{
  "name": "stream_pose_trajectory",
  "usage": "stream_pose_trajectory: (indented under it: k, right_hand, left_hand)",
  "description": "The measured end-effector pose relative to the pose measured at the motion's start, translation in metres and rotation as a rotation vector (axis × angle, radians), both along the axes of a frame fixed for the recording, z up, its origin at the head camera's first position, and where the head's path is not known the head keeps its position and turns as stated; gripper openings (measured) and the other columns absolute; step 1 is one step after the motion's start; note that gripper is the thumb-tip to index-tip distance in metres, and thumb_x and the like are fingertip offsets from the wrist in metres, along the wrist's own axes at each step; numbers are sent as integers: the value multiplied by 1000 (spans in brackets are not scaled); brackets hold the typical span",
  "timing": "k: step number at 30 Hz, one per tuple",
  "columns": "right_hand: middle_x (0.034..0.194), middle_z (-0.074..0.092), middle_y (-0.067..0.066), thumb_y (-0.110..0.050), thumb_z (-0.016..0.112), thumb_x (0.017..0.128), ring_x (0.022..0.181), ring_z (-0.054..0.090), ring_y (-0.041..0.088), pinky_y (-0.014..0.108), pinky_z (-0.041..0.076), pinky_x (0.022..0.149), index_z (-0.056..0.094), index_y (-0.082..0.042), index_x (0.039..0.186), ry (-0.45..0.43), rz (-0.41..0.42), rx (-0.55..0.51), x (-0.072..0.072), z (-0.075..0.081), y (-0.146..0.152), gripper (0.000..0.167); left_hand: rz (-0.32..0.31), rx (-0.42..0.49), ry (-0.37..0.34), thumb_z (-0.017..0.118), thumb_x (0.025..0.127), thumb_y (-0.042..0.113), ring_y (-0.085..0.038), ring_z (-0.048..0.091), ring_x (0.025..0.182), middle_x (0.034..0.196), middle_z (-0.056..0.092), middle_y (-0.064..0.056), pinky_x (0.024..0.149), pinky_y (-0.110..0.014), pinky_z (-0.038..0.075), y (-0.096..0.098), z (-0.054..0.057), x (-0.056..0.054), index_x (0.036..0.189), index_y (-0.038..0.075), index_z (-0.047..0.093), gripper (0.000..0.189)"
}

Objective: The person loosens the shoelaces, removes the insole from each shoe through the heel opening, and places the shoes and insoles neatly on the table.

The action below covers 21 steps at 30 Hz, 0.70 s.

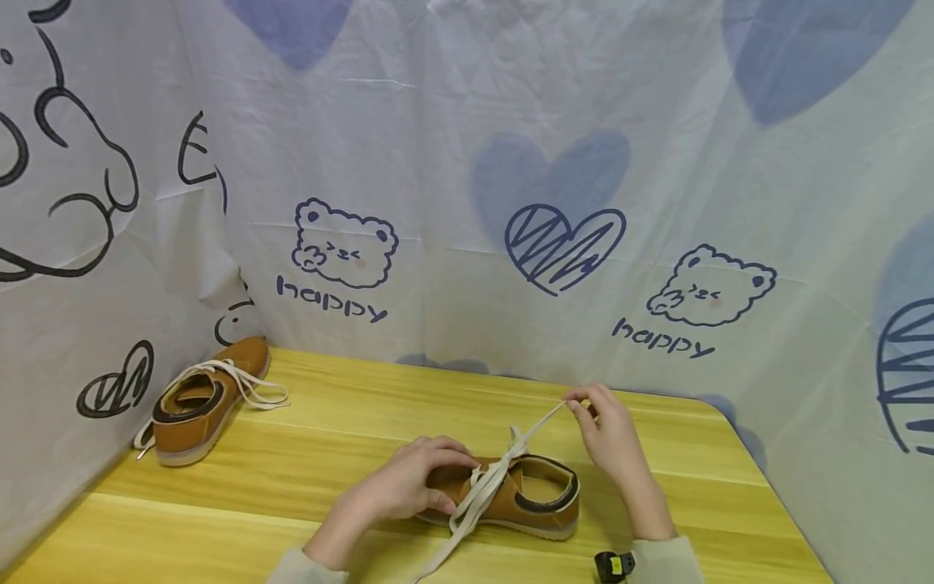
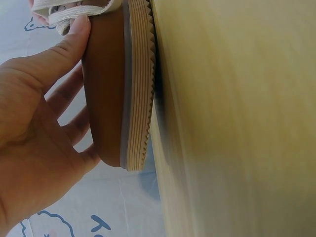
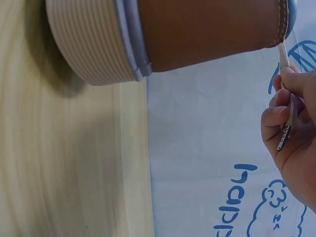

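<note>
A brown shoe (image 1: 503,515) with cream laces stands on the wooden table, its toe to the left and its heel to the right. My left hand (image 1: 412,478) holds the shoe around its front, thumb on the near side by the laces and fingers on the far side. Between thumb and fingers, my right hand (image 1: 609,438) pinches one shoelace (image 1: 543,420) and draws it taut up and to the right from the knotted laces. The lace's dark tip (image 3: 283,138) hangs below those fingers in the right wrist view. Another lace length (image 1: 452,551) trails toward the front.
A second brown shoe (image 1: 197,418) with loose laces stands at the table's back left, beside the printed cloth wall (image 1: 452,324). Near the right sleeve is a small black device (image 1: 613,565) with a yellow mark. The yellow tabletop (image 1: 292,478) ends at a rounded right corner.
</note>
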State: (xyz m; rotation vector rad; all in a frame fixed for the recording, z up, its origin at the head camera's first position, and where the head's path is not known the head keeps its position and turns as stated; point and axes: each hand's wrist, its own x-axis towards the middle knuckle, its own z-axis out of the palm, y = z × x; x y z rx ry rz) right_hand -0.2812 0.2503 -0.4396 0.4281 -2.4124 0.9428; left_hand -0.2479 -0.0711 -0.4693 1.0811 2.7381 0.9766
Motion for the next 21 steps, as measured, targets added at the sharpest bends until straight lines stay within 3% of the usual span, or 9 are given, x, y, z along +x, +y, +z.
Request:
stream_pose_trajectory:
  k: [10, 21]
  right_hand:
    - [106, 67, 8, -4, 63, 103, 79, 56, 16, 27, 50, 67, 72, -6, 105, -9, -33, -9, 0, 2, 8, 9]
    - [100, 67, 6, -2, 65, 101, 77, 56, 14, 26, 50, 66, 72, -6, 104, 48, -54, -12, -1, 1, 16, 9]
  left_hand:
    - [9, -16, -12, 87, 81, 25, -29, 51, 134, 143, 59, 3, 114, -62, 35, 0, 2, 1, 140, 24, 67, 62]
    - [-1, -12, -2, 86, 82, 26, -29, 52, 133, 143, 59, 3, 113, -61, 36, 0, 1, 0, 139, 25, 67, 61]
